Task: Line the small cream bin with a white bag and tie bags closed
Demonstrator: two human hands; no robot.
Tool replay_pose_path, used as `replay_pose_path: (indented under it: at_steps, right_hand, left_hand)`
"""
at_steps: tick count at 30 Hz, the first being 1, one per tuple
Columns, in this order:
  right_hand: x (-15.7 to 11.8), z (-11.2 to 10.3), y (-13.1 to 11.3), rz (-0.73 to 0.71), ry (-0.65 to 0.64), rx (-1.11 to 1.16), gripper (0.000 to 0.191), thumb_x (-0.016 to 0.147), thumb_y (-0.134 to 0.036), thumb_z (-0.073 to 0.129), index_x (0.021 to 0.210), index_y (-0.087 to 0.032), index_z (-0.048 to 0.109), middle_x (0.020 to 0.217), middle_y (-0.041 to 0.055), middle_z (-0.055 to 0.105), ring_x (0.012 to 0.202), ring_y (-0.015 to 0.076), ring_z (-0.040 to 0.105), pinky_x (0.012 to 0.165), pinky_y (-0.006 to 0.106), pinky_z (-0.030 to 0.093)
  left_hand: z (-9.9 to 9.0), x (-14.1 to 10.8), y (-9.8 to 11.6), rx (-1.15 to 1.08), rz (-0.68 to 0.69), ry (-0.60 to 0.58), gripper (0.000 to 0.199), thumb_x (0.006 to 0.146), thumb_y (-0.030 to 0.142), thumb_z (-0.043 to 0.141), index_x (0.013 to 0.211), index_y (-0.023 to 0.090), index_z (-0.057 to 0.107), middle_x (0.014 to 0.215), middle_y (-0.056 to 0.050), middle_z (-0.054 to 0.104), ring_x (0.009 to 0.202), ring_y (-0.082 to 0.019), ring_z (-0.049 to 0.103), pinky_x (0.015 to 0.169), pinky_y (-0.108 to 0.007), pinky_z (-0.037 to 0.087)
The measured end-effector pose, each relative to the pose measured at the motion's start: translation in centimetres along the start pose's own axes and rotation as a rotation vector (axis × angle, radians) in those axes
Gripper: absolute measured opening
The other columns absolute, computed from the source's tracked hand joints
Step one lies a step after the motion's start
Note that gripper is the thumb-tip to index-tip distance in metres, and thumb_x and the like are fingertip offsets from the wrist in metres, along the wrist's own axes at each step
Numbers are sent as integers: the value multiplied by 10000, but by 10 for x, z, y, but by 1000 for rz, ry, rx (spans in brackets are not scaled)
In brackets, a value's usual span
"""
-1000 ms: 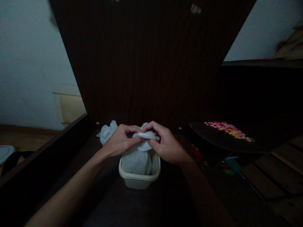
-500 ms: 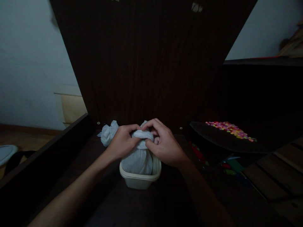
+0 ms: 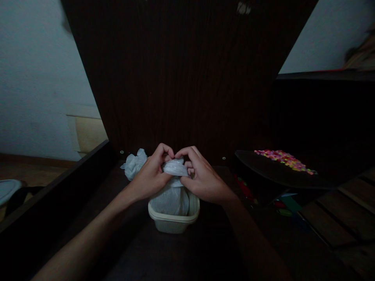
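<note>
A whitish plastic bag sits partly inside a small cream-coloured plastic basket. Its gathered top rises above the rim between my two hands. My left hand grips the bag's bunched top from the left, thumb in front and fingers curled behind. From the right, my right hand pinches the same rolled part, its thumb low and its forefinger arched over the top. What the bag contains is hidden. Just behind my left hand lies another crumpled white plastic bag.
The basket stands on a dark wooden surface with a raised side board at left. A tall dark panel closes the back. At right, a dark shelf carries a string of colourful small pieces, with assorted items below.
My left hand's fingers have lifted and bent more sharply at the bag's top. The folded top has shifted slightly, while my right hand and the basket stay nearly still.
</note>
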State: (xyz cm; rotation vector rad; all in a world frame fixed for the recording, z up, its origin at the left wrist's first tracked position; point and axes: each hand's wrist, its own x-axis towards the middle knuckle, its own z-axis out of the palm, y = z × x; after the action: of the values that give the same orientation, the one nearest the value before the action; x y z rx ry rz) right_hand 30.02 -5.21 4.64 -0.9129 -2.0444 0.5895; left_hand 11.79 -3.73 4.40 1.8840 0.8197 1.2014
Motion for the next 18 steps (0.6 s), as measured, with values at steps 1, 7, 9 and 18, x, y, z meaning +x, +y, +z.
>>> replay_pose_path:
  at_steps: [1, 7, 9, 18]
  right_hand:
    - [0, -1, 1, 6, 17, 4, 474, 738, -26, 534, 1156, -246, 504, 1137, 31, 483, 839, 126, 550, 676, 260, 453]
    - [0, -6, 0, 0, 28, 22, 472, 712, 8, 516, 1113, -242, 523, 1124, 29, 494, 783, 109, 534, 633, 238, 441]
    - [1, -7, -1, 28, 14, 71, 420, 744, -14, 530, 1097, -242, 520, 1105, 24, 521, 769, 105, 542, 629, 235, 445]
    - [7, -8, 4, 124, 32, 355, 325, 752, -1, 513, 1002, -200, 574, 923, 2, 631, 862, 148, 639, 761, 287, 494]
  left_hand:
    - [-1, -1, 1, -13, -20, -25, 276, 795, 223, 667, 964, 224, 449, 802, 38, 560, 683, -118, 525, 598, -215, 372]
    - [-3, -3, 10, -259, -121, -233, 334, 779, 169, 652, 1013, 239, 424, 853, 13, 616, 715, -134, 589, 596, -219, 409]
    - [-4, -4, 13, -282, -129, -276, 320, 789, 153, 643, 1020, 235, 437, 838, 20, 601, 682, -123, 570, 578, -215, 399]
    - [-10, -2, 7, -117, 39, -114, 365, 730, 63, 672, 985, 219, 464, 924, 19, 505, 836, -140, 535, 703, -239, 442]
